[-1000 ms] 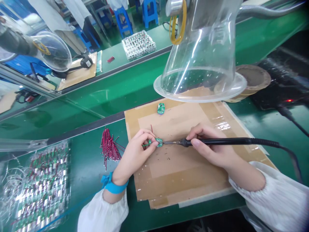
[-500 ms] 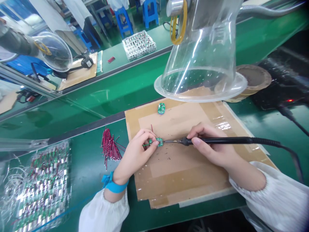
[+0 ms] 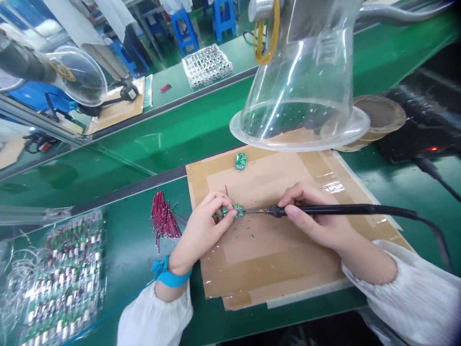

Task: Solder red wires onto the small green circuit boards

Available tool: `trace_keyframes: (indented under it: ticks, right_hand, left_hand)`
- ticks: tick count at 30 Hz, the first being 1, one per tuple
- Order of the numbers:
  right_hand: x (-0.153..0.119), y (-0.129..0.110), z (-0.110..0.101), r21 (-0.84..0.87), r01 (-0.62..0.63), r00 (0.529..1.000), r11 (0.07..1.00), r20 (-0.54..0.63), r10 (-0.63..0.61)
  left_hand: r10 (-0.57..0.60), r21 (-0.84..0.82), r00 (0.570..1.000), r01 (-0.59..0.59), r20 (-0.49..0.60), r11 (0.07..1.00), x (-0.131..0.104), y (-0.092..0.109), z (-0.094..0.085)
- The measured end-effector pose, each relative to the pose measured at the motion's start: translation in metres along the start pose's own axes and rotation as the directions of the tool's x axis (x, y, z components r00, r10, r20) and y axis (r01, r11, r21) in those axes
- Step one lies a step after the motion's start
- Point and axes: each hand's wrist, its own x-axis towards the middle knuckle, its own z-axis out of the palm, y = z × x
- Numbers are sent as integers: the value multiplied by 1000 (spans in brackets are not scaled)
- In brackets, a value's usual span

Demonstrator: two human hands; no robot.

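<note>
In the foreground, we saw a clear tray (image 3: 65,278) of wired parts at the left of the desk (image 3: 133,240). The left hand (image 3: 207,218) pinched a green circuit board (image 3: 238,211) between its fingers, over the cardboard mat (image 3: 273,259); the right hand (image 3: 313,214) gripped a soldering iron (image 3: 338,210), its tip at the board's right edge (contact we could not confirm). We judged this board under way, not finished: a red wire (image 3: 226,190) rose beside the left fingers, though whether joined we could not tell. A heap of red wires (image 3: 163,218), left of the mat, looked like work remaining; a second board (image 3: 240,161) lay near the mat's far edge, its stage unclear. Beyond the clear hood (image 3: 298,105) and the divider, a black tool (image 3: 126,94) bore a pale label (image 3: 133,93), too small for us to read.
</note>
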Motion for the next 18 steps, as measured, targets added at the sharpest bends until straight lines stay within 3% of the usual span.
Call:
trace_keyframes:
  ticks: [18]
  right_hand:
    - [3, -3, 0, 3, -9, 1000, 1000, 2, 9]
  left_hand:
    - [20, 40, 1000, -21, 9, 999, -2, 1, -1]
